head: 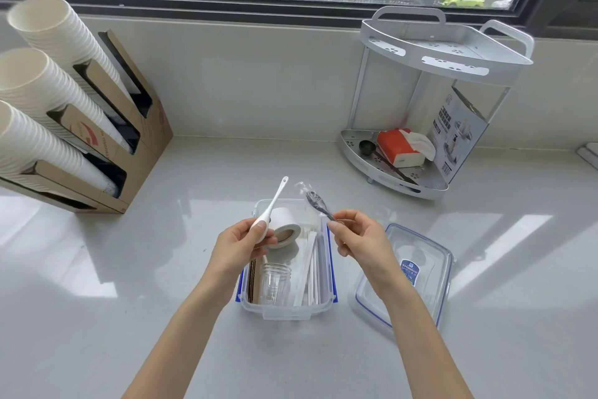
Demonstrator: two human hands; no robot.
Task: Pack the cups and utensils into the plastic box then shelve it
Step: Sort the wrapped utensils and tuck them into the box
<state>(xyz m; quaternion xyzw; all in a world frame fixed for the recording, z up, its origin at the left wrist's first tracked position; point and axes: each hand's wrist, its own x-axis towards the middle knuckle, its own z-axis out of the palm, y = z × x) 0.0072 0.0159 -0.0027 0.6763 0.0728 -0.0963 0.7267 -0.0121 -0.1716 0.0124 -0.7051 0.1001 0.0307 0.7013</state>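
Note:
A clear plastic box (288,313) with blue clips stands on the counter in front of me. Inside lie a white paper cup (286,225) on its side, a clear plastic cup (275,282), brown cardboard sleeves (253,282) and several white wrapped sticks (309,269). My left hand (239,243) grips a white spoon (273,201) by its bowl end, handle pointing up, above the box. My right hand (359,237) pinches a black spoon in a clear wrapper (315,201) over the box's far right corner. The box's lid (417,272) lies flat to the right.
A cardboard dispenser (136,153) with three stacks of white paper cups (42,88) leans at the left. A white two-tier corner shelf (437,52) stands at the back right; its lower tier holds a red tissue pack (399,146), a black scoop (367,148) and a printed card (456,133).

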